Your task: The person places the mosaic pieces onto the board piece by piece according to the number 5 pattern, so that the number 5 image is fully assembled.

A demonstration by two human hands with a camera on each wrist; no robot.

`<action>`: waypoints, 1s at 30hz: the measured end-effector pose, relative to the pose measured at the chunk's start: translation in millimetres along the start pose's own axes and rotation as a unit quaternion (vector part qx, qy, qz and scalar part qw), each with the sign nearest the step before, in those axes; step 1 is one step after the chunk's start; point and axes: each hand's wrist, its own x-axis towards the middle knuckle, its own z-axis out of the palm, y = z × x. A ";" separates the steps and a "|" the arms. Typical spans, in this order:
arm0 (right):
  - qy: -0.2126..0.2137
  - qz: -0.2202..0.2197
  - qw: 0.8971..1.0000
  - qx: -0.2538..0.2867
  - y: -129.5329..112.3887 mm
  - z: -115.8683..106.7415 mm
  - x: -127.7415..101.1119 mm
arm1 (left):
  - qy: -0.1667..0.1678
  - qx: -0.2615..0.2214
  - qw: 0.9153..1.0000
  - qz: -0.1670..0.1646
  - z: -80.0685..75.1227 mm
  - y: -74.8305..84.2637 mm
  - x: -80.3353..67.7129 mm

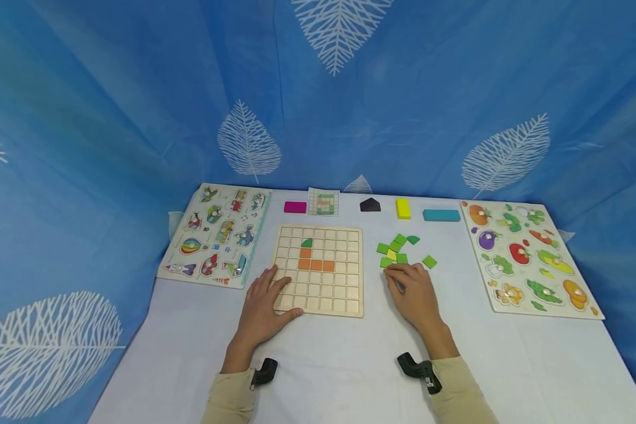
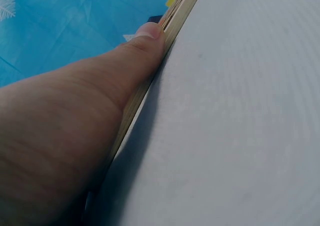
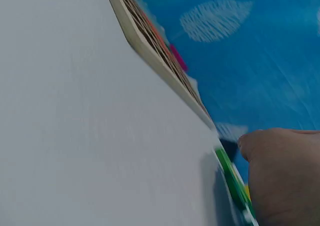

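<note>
A square wooden grid board [image 1: 344,288] lies in the middle of the table, with orange square tiles [image 1: 316,265] and a green rounded tile [image 1: 307,242] set in its cells. My left hand [image 1: 262,306] rests at the board's front left corner, fingers along the left side. Its thumb [image 2: 142,43] touches the front edge. Right of the board, my right hand [image 1: 413,291] is bent over the near side of a loose group of green tiles [image 1: 397,241] with a yellow tile [image 1: 391,254] among them. Its thumb and fingertips come together there; whether they pinch a tile is hidden.
Behind the board are a magenta block [image 1: 295,207], a pattern card [image 1: 323,202], a black block [image 1: 370,205], a yellow block [image 1: 403,208] and a teal block [image 1: 441,215]. A vehicle puzzle [image 1: 212,235] lies left, a vegetable puzzle [image 1: 532,259] right.
</note>
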 end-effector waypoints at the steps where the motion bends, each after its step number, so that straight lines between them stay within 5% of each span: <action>1: 0.006 0.016 1.000 -0.001 6.5 -6.6 -5.3 | 0.000 -0.001 1.000 0.001 -0.1 0.0 0.5; 5: 0.011 0.073 0.997 0.000 30.1 -29.6 -27.7 | -0.007 -0.002 1.000 -0.001 -2.1 1.4 1.7; 11: -0.038 0.126 0.991 -0.010 46.2 -44.0 -49.7 | -0.007 -0.003 1.000 -0.007 -2.5 1.2 1.5; 30: -0.069 0.117 0.991 -0.014 46.3 -43.0 -46.4 | -0.008 -0.006 1.000 -0.012 -2.3 3.6 0.1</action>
